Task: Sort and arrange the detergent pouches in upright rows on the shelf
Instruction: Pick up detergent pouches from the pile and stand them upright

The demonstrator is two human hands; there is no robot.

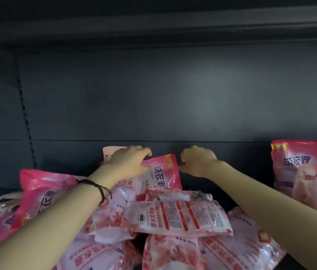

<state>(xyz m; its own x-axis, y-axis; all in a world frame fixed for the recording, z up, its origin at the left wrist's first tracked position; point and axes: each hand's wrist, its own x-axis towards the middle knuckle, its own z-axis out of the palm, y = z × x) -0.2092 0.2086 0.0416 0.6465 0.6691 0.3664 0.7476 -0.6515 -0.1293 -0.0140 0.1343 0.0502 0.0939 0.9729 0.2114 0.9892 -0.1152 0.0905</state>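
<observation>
Pink-and-white pouches (175, 215), dark grey shelf (153, 98), black wristband (97, 189)

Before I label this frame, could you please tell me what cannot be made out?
All in the head view:
- Whether the right hand pinches the tilted pouch that the left hand grips; its fingertips curl out of sight.
- Pouches at right: cut off by the edge.
- Flat pouch small print: blurred.

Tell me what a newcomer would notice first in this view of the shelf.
The jumbled heap of pink pouches sprawled across the lower middle stands out first against the dark shelf. Just behind it, the left hand grips the top edge of a tilted pouch, while the right hand curls at its right edge. Upright pouches stand at the far right.
</observation>
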